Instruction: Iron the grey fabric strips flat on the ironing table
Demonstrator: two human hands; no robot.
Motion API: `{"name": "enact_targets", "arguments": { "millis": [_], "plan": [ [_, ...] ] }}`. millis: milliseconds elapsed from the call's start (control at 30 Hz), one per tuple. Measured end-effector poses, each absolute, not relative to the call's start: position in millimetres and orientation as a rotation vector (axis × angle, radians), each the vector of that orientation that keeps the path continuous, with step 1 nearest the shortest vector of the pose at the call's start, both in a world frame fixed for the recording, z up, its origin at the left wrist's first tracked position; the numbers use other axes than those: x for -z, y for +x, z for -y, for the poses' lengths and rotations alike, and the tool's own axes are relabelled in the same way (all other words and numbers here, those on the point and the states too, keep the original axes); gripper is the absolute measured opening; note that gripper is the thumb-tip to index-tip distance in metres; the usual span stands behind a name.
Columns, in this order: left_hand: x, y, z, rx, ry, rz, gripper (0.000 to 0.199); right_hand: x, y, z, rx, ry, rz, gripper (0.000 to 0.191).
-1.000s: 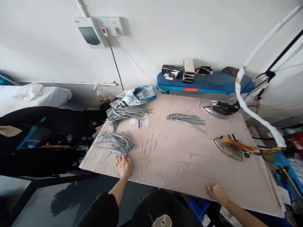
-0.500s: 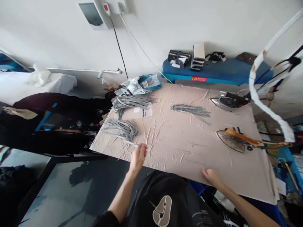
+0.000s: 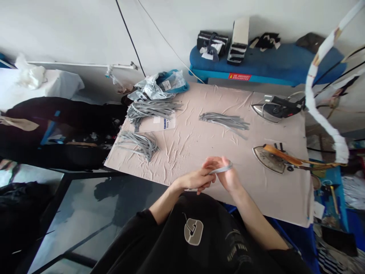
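Note:
In front of my body, over the near edge of the covered table, my two hands meet on a single grey fabric strip (image 3: 221,169). My left hand (image 3: 195,179) is closed round it, and a short pale end shows below the fingers. The strip bends up to the thumb of my right hand (image 3: 228,176), which grips it there; the right fingertips are partly hidden behind my left hand. A loose pile of grey strips (image 3: 139,144) lies at the table's left edge, a larger bundle (image 3: 152,109) behind it, and a smaller, straighter bundle (image 3: 224,120) near the middle back.
Two irons stand on the right side of the table: a black one (image 3: 273,110) and one with a wooden handle (image 3: 270,160). A white-wrapped hose (image 3: 313,99) hangs beside them. Plastic bags (image 3: 159,85) lie at the back left, before a blue padded board (image 3: 268,62).
My left hand has moved right from the left pile, carrying a strip. My right hand has lifted from the table edge and moved left to meet it. The view has tilted down.

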State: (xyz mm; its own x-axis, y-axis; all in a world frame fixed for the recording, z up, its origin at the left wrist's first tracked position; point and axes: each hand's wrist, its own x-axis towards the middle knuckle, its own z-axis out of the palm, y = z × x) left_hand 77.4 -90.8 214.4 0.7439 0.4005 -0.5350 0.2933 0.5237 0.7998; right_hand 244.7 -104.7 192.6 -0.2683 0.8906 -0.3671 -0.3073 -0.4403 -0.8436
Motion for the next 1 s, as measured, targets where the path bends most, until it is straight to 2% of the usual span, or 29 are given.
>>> {"name": "enact_targets", "arguments": {
  "millis": [100, 300, 433, 500, 600, 667, 800, 900, 1000],
  "plan": [
    [-210, 81, 86, -0.125, 0.853, -0.711, 0.033, -196, 262, 97, -1.806, -1.015, 0.714, 0.071],
    [-209, 99, 76, -0.298, 0.736, -0.738, 0.028, -184, 275, 95, -1.778, -0.97, 0.544, 0.041],
    [-207, 111, 74, -0.277, 0.73, -0.738, 0.03, -180, 274, 103, -1.866, -0.976, 0.597, 0.044],
    [-206, 114, 74, -0.213, 0.783, -0.752, 0.034, -178, 273, 106, -1.864, -1.022, 0.64, 0.038],
    [-210, 114, 73, -0.115, 0.917, -0.732, 0.035, -175, 273, 105, -1.76, -1.121, 0.629, 0.036],
    [-216, 109, 72, -0.127, 1.024, -0.688, 0.029, -175, 276, 104, -1.64, -1.177, 0.565, 0.036],
    [-227, 94, 71, -0.307, 1.146, -0.841, 0.026, -186, 290, 101, -1.471, -1.206, 0.379, 0.031],
    [-230, 85, 75, -0.479, 1.132, -0.953, 0.024, -201, 297, 102, -1.527, -1.167, 0.263, 0.027],
    [-228, 77, 84, -0.644, 1.072, -0.972, 0.031, -210, 294, 112, -1.643, -1.128, 0.195, 0.025]
  ]
}}
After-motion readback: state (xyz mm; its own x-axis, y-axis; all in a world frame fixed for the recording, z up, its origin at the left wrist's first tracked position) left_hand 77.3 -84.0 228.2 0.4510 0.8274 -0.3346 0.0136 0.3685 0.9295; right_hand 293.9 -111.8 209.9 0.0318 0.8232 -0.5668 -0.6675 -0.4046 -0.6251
